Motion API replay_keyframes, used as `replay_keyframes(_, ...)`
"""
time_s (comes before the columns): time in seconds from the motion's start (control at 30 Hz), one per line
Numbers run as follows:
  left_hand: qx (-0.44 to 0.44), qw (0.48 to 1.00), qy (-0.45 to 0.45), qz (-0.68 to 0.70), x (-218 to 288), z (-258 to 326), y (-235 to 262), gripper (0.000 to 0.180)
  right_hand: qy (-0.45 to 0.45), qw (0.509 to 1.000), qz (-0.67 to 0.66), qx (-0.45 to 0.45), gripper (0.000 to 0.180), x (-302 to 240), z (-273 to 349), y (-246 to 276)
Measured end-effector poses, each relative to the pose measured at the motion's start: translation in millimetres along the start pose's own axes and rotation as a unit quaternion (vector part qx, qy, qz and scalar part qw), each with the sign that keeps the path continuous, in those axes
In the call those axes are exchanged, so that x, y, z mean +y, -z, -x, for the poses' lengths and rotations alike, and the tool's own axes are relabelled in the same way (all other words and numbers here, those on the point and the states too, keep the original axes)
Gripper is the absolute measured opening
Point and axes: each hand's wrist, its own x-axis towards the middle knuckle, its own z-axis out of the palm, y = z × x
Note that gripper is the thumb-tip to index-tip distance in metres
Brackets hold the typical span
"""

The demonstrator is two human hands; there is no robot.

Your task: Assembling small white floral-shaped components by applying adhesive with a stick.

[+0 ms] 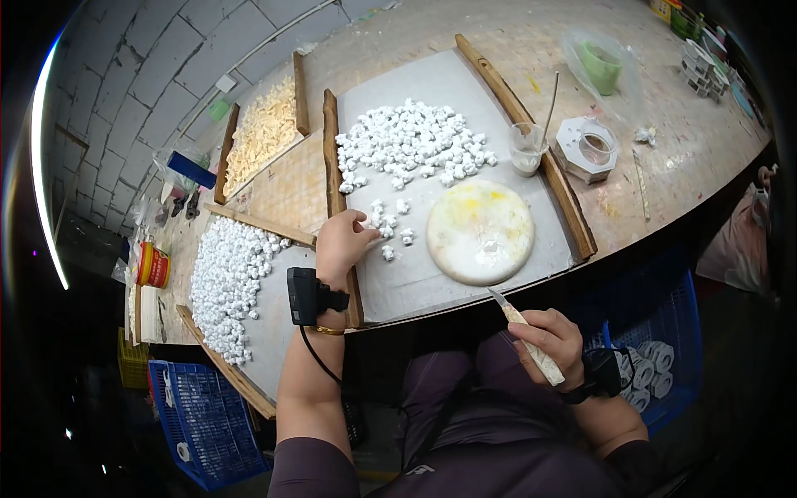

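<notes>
On the grey board (432, 274), left hand (342, 242) pinching a white lump (375, 219), right hand (554, 339) gripping a small knife (525, 330) over the lap.

Round slab (480, 232) on tray (432, 274), lumps (411, 145) behind it, cup (526, 149) right of lumps
</notes>
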Motion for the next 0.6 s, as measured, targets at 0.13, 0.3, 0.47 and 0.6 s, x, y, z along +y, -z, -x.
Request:
replay_keyframes(0.13,0.038,0.767,0.174,0.616,17.3,28.7,16.1,0.019,-0.005,1.000,-0.003,-0.001,0.039,-3.8,2.8,0.5)
replay_keyframes(0.3,-0.104,0.418,0.345,0.834,40.5,81.8,-5.6,0.027,-0.018,1.000,-0.022,0.007,0.036,-7.1,6.2,-6.9)
replay_keyframes(0.47,-0.169,0.338,0.354,0.856,66.9,126.9,-53.0,0.030,-0.028,0.999,-0.023,-0.002,0.037,-13.6,9.4,-6.4)
replay_keyframes(0.6,-0.218,0.405,0.277,0.844,83.7,143.0,-51.8,0.031,-0.048,0.999,0.000,0.006,0.036,-9.9,17.5,1.0)
